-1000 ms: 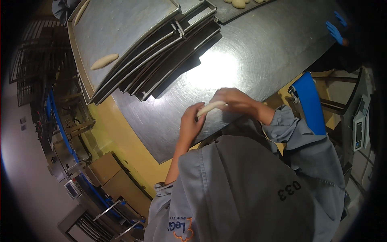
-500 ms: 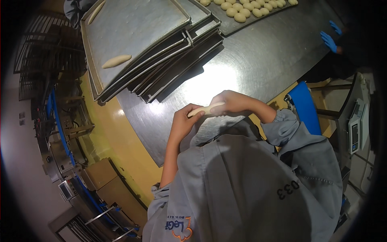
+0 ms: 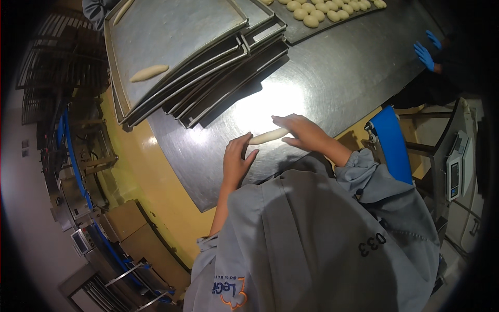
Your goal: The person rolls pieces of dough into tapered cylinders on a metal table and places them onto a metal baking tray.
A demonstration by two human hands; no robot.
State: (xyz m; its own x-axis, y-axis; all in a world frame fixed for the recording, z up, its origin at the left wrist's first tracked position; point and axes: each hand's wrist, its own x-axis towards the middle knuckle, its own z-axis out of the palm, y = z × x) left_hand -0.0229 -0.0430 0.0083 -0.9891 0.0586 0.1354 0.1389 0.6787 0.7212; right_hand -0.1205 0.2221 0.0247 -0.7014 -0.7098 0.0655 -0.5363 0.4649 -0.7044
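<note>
A long, slim piece of pale dough (image 3: 266,137) lies on the steel table (image 3: 187,166) between my hands. My left hand (image 3: 237,157) rests at its left end, fingertips touching it, thumb apart. My right hand (image 3: 301,134) lies over its right end with the fingers stretched out and apart, partly hiding that end. Just beyond them is a stack of metal trays (image 3: 182,28); its top one bears two long dough pieces, one low at the left (image 3: 148,73) and one (image 3: 121,11) near the far edge.
Several dough balls (image 3: 311,21) sit on a tray at the back right. Another person's blue-gloved hands (image 3: 424,56) are at the table's right side. A grey sleeve (image 3: 93,11) shows at the top left. A blue conveyor belt (image 3: 390,140) and a scale (image 3: 456,166) stand to the right.
Both my hands have loosened from the dough and their fingers have spread. The dough, held bent between my fingers earlier, now lies straighter on the steel surface.
</note>
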